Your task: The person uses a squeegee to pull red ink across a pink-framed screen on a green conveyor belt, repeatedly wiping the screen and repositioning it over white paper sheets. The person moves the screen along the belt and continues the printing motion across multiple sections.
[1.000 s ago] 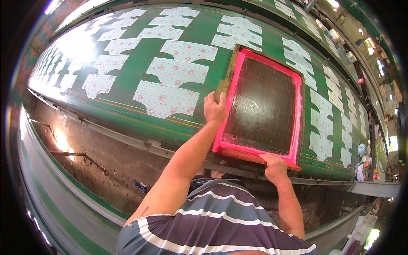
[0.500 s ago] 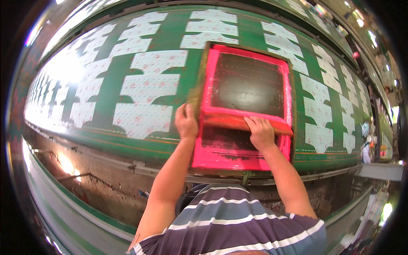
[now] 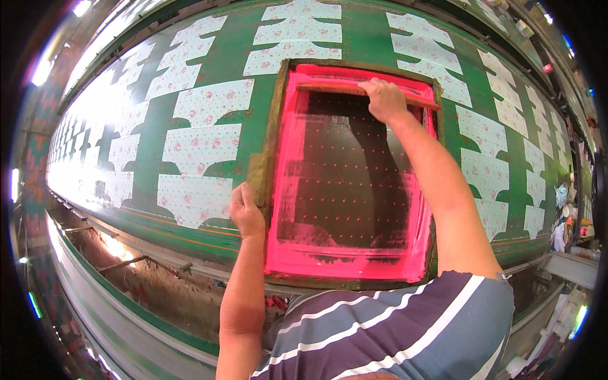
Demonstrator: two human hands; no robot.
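A wooden-framed printing screen (image 3: 351, 183) smeared with bright pink ink lies flat on a long green table (image 3: 240, 130). My left hand (image 3: 246, 212) grips the frame's left edge near its lower corner. My right hand (image 3: 383, 98) is stretched to the far end of the screen and closed on a long wooden squeegee (image 3: 335, 87) that lies across the mesh there. Dark mesh with rows of small dots shows in the middle of the screen. Pale fabric pieces (image 3: 209, 142) with small flower prints lie in rows on the table around the frame.
The table runs far to the left and right, covered with rows of the cut fabric pieces. A metal rail (image 3: 126, 263) and a lower ledge run along its near side. Cluttered items (image 3: 563, 215) stand at the far right end.
My right hand has pushed the squeegee from the near end of the screen to the far end. My left hand has stayed on the frame's left edge.
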